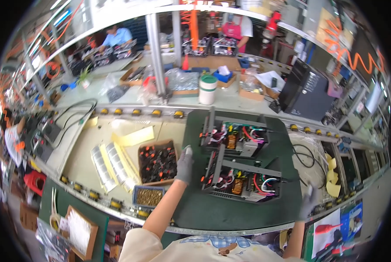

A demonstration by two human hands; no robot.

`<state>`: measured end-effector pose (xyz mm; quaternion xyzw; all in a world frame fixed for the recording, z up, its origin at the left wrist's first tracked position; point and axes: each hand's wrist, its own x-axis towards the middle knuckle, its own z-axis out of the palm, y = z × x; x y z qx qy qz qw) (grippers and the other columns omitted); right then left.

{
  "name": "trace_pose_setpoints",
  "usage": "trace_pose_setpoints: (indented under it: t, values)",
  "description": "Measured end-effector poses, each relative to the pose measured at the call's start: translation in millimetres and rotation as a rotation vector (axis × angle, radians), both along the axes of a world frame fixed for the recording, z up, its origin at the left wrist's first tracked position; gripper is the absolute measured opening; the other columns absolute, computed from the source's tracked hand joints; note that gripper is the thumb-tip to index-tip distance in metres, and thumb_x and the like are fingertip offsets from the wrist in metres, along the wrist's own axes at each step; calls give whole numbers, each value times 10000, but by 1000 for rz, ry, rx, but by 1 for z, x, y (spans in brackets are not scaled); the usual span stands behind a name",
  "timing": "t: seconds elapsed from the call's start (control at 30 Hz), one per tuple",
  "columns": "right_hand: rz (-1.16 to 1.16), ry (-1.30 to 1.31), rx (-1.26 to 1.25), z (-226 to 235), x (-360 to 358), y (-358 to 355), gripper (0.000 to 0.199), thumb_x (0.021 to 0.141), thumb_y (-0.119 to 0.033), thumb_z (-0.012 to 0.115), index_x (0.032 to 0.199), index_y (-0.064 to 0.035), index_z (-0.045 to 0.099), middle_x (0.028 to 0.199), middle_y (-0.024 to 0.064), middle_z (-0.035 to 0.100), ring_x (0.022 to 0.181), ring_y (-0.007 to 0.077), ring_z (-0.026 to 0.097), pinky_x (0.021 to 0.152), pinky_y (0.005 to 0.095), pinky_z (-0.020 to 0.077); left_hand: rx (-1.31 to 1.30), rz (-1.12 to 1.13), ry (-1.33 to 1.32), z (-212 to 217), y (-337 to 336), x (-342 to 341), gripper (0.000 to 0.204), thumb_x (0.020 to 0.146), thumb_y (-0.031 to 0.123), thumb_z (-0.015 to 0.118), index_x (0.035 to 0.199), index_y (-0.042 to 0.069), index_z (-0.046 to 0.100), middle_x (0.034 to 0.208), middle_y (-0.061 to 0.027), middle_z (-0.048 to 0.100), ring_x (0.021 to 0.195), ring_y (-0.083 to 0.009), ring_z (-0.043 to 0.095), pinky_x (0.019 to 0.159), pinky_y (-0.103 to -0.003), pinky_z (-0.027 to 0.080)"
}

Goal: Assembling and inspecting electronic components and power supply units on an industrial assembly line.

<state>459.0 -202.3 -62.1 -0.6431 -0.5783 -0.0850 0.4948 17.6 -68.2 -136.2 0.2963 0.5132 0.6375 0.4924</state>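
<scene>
On a dark green board (243, 214) lie two open electronic units (235, 139), one behind the other. The nearer unit (243, 181) shows a copper coil, red and white wires and a metal bar across its top. My left hand (185, 167), in a grey glove, is at the board's left edge with its fingers stretched out and holding nothing. Just left of it stands a carton of small black and orange parts (157, 162). My right hand (308, 203), also gloved, is by the board's right edge, smeared by motion, so its fingers cannot be made out.
A blue bin of small brass-coloured screws (148, 196) sits near the front rail. Rolls of clear-and-yellow strips (112, 166) lie at left. A black cable (309, 155) curls at right. Behind stand a white tub (207, 90) and a black machine case (304, 89). Two people work beyond.
</scene>
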Motion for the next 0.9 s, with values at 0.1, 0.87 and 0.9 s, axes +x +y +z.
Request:
trace_pose_setpoints:
  t: [0.1,0.87,0.9]
  values:
    - [265,267,-122,12,-53,47,279,888,-160,463,1064,2,607,992,144,636,989,282,581,941,362,387,-112,-132,-78,-26,31,-12,609,942,471,425,1422,111,321,1448,-71,320,1280,-245,366,1000,-362,357]
    - [668,-40,-153,-12,-67,233,230,864,-237,504,1012,-117,632,927,84,645,892,297,598,856,420,433,-248,-189,-2,-72,45,-123,314,959,347,415,935,85,586,787,-42,604,639,-201,558,569,-304,459]
    - [705,-43,-219,-9,-61,230,211,849,-221,520,991,-119,638,900,81,648,867,298,600,825,426,442,-277,-237,-9,-89,12,-134,310,958,345,417,945,86,586,794,-43,606,644,-198,561,573,-302,460]
